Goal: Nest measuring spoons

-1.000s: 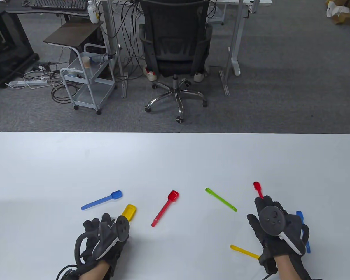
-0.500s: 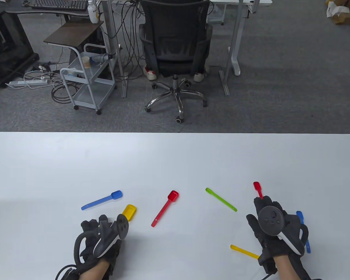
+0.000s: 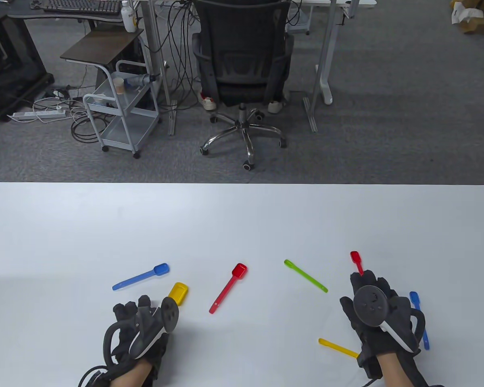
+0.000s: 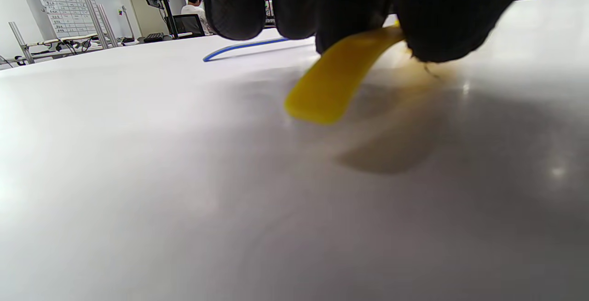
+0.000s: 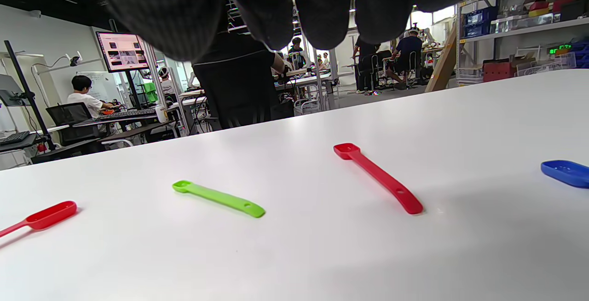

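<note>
Left wrist view: left hand fingers [image 4: 349,11] pinch yellow spoon [image 4: 336,80]; right hand [image 3: 381,318] grip unclear.

Seven coloured measuring spoons [image 3: 228,288] lie scattered, un-nested.

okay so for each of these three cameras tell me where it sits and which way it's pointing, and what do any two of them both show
Table view: above the near edge, looking down across the white table to the office floor; shows the left hand and right hand with their trackers.
Left wrist view: low over the tabletop, looking along it; gloved fingers at the top pinch the large yellow spoon.
Right wrist view: low, facing across the table into the room; fingers hang above, touching nothing.
Shared: the green spoon shows in the table and right wrist views.
</note>
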Demonstrator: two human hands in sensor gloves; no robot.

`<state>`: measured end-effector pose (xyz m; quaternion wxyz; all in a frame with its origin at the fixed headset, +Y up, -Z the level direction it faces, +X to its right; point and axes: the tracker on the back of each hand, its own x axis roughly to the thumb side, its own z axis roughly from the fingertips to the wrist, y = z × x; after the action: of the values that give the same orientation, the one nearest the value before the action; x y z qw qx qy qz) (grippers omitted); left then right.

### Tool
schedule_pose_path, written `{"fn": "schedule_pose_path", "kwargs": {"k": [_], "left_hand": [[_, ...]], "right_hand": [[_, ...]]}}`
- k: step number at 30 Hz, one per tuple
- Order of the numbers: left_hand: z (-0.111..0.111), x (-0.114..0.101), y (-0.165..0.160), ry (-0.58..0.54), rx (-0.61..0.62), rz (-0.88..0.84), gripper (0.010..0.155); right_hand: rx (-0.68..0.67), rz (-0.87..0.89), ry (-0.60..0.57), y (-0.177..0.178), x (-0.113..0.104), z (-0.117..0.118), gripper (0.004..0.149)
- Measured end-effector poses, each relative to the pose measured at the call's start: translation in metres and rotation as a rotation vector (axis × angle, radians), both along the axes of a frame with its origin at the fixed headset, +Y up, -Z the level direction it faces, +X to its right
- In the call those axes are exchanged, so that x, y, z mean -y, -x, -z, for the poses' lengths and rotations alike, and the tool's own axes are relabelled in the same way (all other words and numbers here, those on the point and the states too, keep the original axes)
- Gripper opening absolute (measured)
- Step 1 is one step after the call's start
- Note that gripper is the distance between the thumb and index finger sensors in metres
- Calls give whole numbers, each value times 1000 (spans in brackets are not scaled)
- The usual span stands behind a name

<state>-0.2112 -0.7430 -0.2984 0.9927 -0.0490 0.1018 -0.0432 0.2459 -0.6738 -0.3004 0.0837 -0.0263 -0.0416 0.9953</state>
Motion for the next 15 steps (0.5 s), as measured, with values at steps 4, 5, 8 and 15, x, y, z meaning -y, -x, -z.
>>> {"fn": "schedule_pose_path", "kwargs": {"k": [4, 5, 8, 15], "left_hand": [[-5, -7, -6, -41, 3, -7, 47], [-7, -9, -8, -52, 7, -11, 47], [-11, -15, -13, -85, 19, -12, 48], [-20, -29, -21, -136, 39, -38, 47]], "right_hand": [[-1, 4, 0, -1, 0, 0, 67], [-1, 5, 0, -1, 0, 0, 67], [-2, 7, -1, -1, 0, 0, 67], [4, 16, -1, -2, -1, 0, 67]]}}
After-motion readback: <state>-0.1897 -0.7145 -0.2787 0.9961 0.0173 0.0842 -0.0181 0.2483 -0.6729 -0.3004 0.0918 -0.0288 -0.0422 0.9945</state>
